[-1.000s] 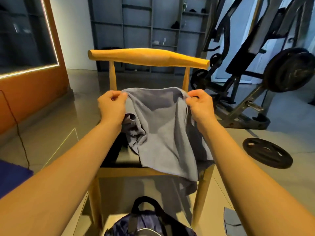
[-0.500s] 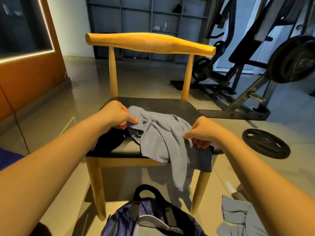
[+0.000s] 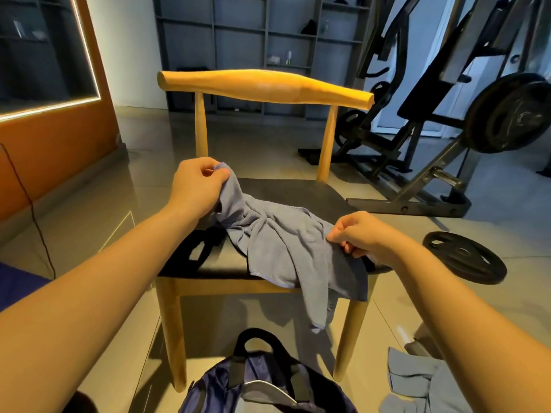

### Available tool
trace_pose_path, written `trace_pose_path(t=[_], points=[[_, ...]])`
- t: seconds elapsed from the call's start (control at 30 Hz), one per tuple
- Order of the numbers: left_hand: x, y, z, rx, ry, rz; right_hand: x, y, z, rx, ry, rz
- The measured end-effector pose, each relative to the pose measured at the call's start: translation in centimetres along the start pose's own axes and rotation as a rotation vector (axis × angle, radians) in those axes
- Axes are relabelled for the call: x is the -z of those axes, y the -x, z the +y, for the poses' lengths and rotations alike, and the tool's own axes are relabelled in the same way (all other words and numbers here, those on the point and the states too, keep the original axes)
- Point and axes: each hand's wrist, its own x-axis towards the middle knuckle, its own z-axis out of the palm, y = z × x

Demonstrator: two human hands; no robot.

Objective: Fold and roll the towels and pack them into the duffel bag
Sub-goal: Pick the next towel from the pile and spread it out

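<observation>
Towel (image 3: 280,242) is being held crumpled on the chair (image 3: 265,87) seat, a corner being pinched by the left grip (image 3: 196,186), an edge by the right grip (image 3: 357,234). Risk: the overhanging front part is probably being pulled floorward by its own weight. If either pinch slips, the fold is lost.

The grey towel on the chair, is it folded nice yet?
Not folded. The grey cloth towel lies crumpled on the black chair seat, one end drooping over the front edge.
</observation>
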Motion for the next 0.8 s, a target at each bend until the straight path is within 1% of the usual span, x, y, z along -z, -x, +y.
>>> trace_pose_path(t=[0.07, 0.13, 0.2, 0.23, 0.27, 0.3, 0.37, 0.47, 0.53, 0.63, 0.7, 0.8], points=[[0.1, -0.3, 0.2, -0.051, 0.039, 0.067, 1.9, 0.6, 0.1, 0.022, -0.223, -0.014], [0.3, -0.5, 0.6, -0.084, 0.093, 0.115, 3.6, 1.3, -0.1, 0.101, -0.493, 0.009], [0.4, -0.4, 1.4, -0.089, 0.149, 0.151, 4.9, 1.9, -0.4, 0.218, -0.787, 0.033], [0.5, -0.4, 1.9, -0.086, 0.18, 0.165, 5.3, 2.2, -0.5, 0.247, -0.929, 0.031], [0.6, -0.4, 2.3, -0.081, 0.212, 0.173, 5.6, 2.6, -0.8, 0.25, -1.016, 0.011], [0.7, -0.4, 2.7, -0.074, 0.242, 0.166, 5.7, 3.0, -1.1, 0.235, -1.02, 0.004], [0.7, -0.3, 3.2, -0.071, 0.261, 0.106, 5.3, 3.3, -1.7, 0.188, -0.909, -0.011], [-0.1, 0.4, 3.4, -0.056, 0.12, -0.057, 4.5, 3.5, -2.4, 0.165, -0.761, 0.032], [-0.7, 1.5, 3.8, -0.042, 0.046, -0.216, 4.0, 3.5, -2.9, 0.19, -0.7, 0.07], [-1.6, 3.4, 4.9, -0.012, 0.082, -0.421, 3.3, 3.7, -3.5, 0.228, -0.811, 0.038], [-2.2, 4.5, 5.6, 0.004, 0.137, -0.483, 3.0, 3.9, -3.7, 0.252, -0.87, -0.004], [-3.1, 5.2, 5.5, -0.042, 0.129, -0.565, 2.6, 3.9, -3.6, 0.264, -0.905, -0.045]])
